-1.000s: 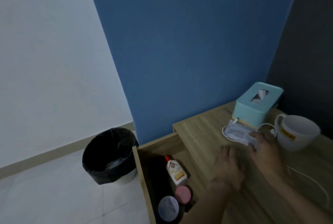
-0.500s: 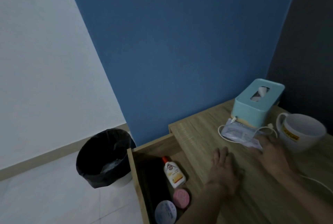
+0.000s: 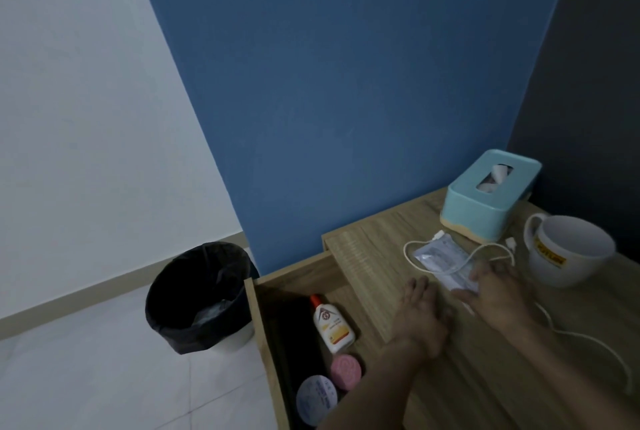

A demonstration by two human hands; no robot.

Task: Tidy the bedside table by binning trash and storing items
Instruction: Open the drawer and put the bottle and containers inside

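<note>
Shifted slightly leftward since a moment ago, the right hand [image 3: 493, 289] lays flat fingers on the near end of the foil packet [image 3: 440, 256], at the lower right of the frame. The left hand [image 3: 420, 315] lies open on the bedside table [image 3: 367, 249] beside it. A white cable [image 3: 406, 252] crosses the packet. The open drawer [image 3: 294, 272] and black bin [image 3: 194, 336] sit further left.

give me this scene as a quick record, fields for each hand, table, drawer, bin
left hand: flat on the table, holding nothing
right hand: fingers laid on the near end of the packet
table: packet, cable, tissue box, mug
drawer: open; bottle, pink jar, round tub inside
bin: on the floor, black liner
</note>
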